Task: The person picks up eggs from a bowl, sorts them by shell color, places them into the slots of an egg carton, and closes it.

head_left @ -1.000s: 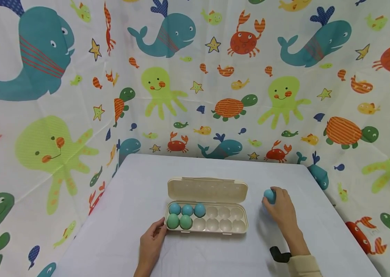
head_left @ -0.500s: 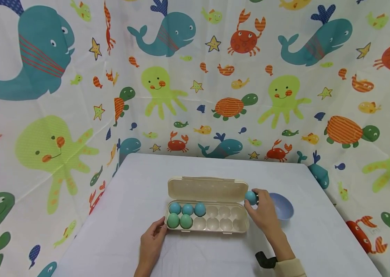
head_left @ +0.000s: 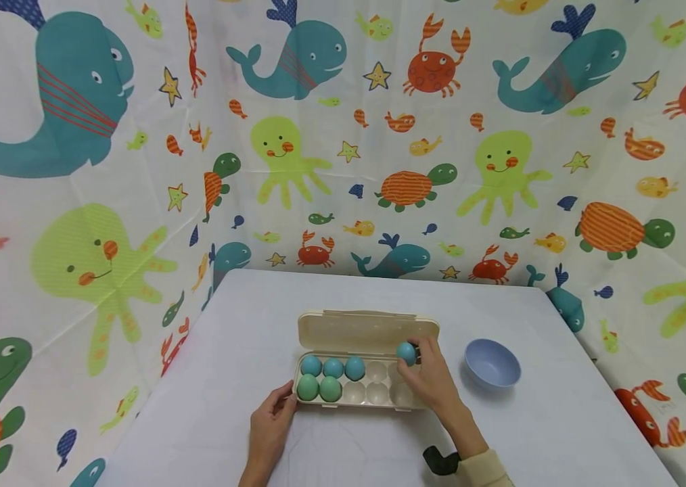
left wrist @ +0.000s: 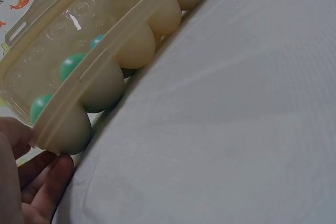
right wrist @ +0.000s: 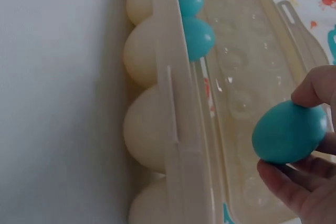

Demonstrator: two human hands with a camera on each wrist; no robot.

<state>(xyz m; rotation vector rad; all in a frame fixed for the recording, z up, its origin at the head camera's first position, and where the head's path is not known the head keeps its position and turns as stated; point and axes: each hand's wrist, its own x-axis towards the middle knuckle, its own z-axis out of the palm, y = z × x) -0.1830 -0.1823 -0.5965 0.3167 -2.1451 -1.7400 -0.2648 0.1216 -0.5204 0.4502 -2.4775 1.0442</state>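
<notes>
A cream plastic egg carton [head_left: 367, 333] lies open on the table, its lid tipped back. Three blue eggs [head_left: 333, 367] sit in the left part of its back row, two green eggs [head_left: 319, 387] in front of them. My left hand [head_left: 271, 423] grips the carton's near left corner, thumb at the rim [left wrist: 18, 132] and fingers against the outer cup. Over the right part of the carton, my right hand [head_left: 431, 377] holds another blue egg [right wrist: 289, 132] between thumb and fingertips. In the head view that hand covers some right-hand cups.
A blue bowl [head_left: 492, 365] stands to the right of the carton on the white-covered table [head_left: 245, 318]. A black piece [head_left: 440, 461] sits at the right wrist, by the beige sleeve [head_left: 484, 470]. A sea-animal curtain [head_left: 318, 223] surrounds the table's back and sides.
My right hand has moved left with the blue egg, from over the bowl to above the carton's right part. The bowl has come into view. My left hand stays at the carton's corner.
</notes>
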